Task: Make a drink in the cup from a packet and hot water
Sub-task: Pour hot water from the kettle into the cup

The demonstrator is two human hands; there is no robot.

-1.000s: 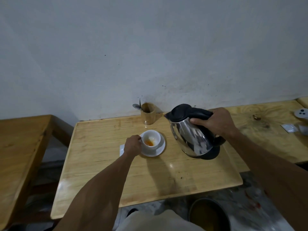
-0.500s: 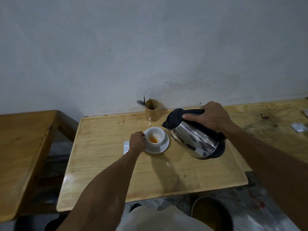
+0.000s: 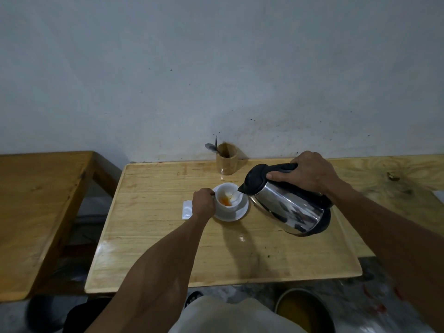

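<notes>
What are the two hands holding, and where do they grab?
The right hand grips the kettle by its black top handle. The left hand holds the white cup at its side.

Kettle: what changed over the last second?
The kettle moved left toward the cup and tipped further; its spout is now over the rim and a thin stream runs in. Unchanged: right hand on the kettle handle, left hand at the cup, cup on its saucer.
</notes>
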